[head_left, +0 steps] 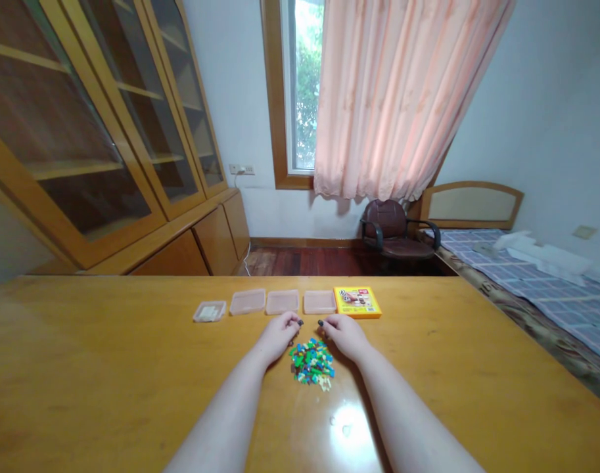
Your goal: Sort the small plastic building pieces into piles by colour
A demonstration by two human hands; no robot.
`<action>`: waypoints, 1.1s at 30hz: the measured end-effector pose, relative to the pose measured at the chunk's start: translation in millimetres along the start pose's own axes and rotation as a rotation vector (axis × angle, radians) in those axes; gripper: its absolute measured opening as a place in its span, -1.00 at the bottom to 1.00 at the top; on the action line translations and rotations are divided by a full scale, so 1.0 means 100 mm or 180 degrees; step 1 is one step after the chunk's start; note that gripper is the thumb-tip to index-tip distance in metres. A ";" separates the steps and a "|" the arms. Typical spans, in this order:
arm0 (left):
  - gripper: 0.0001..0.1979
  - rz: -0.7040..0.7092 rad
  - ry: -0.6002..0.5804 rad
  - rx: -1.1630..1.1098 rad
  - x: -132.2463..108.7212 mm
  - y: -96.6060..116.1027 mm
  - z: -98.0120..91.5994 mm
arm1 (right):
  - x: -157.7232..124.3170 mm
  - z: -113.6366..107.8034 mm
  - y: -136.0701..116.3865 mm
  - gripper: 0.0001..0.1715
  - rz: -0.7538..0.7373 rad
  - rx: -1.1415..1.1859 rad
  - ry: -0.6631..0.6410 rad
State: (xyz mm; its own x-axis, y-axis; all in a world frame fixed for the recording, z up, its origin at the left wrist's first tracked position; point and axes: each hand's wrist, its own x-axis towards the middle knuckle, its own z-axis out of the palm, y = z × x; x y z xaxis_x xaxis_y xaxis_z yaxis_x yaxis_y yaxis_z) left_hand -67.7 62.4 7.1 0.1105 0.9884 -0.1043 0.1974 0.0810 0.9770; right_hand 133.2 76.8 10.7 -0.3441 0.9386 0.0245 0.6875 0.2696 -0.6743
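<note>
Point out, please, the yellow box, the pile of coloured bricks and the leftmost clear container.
yellow box (357, 301), head view, middle of lid.
pile of coloured bricks (312, 363), head view, centre of heap.
leftmost clear container (209, 311), head view, middle of top.

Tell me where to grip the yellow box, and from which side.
Probably its near-right corner, approached from the right: the yellow box lies flat and thin, a clear tray sits close on its left, while its right and near edges are free.

brick pile (311, 362) on table (107, 368) between left hand (278, 334) and right hand (346, 334); 4 trays (282, 301), box (357, 301) behind.
</note>
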 end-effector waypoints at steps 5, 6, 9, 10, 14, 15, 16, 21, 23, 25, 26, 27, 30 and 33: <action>-0.83 -0.0005 0.0071 0.0085 0.00 0.00 0.01 | 0.00 0.00 -0.01 -0.63 0.0009 0.0010 -0.0007; -0.83 0.0021 0.0067 0.0131 0.00 0.00 0.01 | 0.00 -0.01 -0.01 -0.64 0.0008 0.0003 0.0004; -0.83 0.0077 0.0002 0.0252 -0.01 0.00 0.01 | -0.01 -0.01 -0.03 -0.69 0.0012 0.0031 0.0034; -0.83 0.0085 -0.0012 0.0270 -0.01 0.01 0.01 | -0.02 -0.01 -0.04 -0.69 -0.0010 0.0076 0.0039; -0.82 0.0086 0.0031 0.0311 -0.01 0.01 0.01 | -0.06 -0.01 -0.07 -0.65 -0.0301 0.0485 0.0033; -0.82 0.0079 0.0033 0.0305 0.00 0.00 0.02 | -0.06 -0.01 -0.07 -0.64 -0.0377 0.0556 0.0031; -0.82 0.0074 0.0033 0.0291 0.00 -0.01 0.02 | -0.07 0.00 -0.07 -0.63 -0.0433 0.0593 0.0023; -0.80 0.0043 0.0021 0.0312 0.01 -0.03 0.02 | -0.07 0.00 -0.05 -0.62 -0.0610 0.0549 -0.0111; -0.80 0.0035 0.0020 0.0362 0.00 -0.02 0.02 | -0.06 0.01 -0.05 -0.64 -0.0666 0.0481 -0.0126; -0.80 0.0026 0.0018 0.0404 0.00 -0.02 0.01 | -0.06 0.01 -0.06 -0.63 -0.0635 0.0392 -0.0071; -0.80 0.0038 0.0025 0.0450 0.00 -0.01 0.01 | -0.06 0.01 -0.06 -0.62 -0.0579 0.0341 -0.0005; -0.80 0.0079 0.0037 0.0532 0.00 -0.01 0.00 | -0.06 0.01 -0.07 -0.61 -0.0506 0.0287 0.0076; -0.79 0.0355 0.0092 0.0893 0.01 -0.02 -0.02 | -0.06 -0.01 -0.09 -0.59 -0.0384 0.0191 0.0279; -0.77 0.0511 0.0138 0.1116 0.01 -0.01 -0.03 | -0.07 -0.03 -0.10 -0.58 -0.0588 0.0179 0.0259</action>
State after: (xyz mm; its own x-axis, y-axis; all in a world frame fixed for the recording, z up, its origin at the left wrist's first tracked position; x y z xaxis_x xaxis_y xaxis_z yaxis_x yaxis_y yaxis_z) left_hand -70.2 63.5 6.7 0.1271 0.9901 0.0601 0.5029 -0.1165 0.8565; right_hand 130.7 68.5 19.7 -0.4065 0.8893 0.2095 0.5800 0.4283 -0.6929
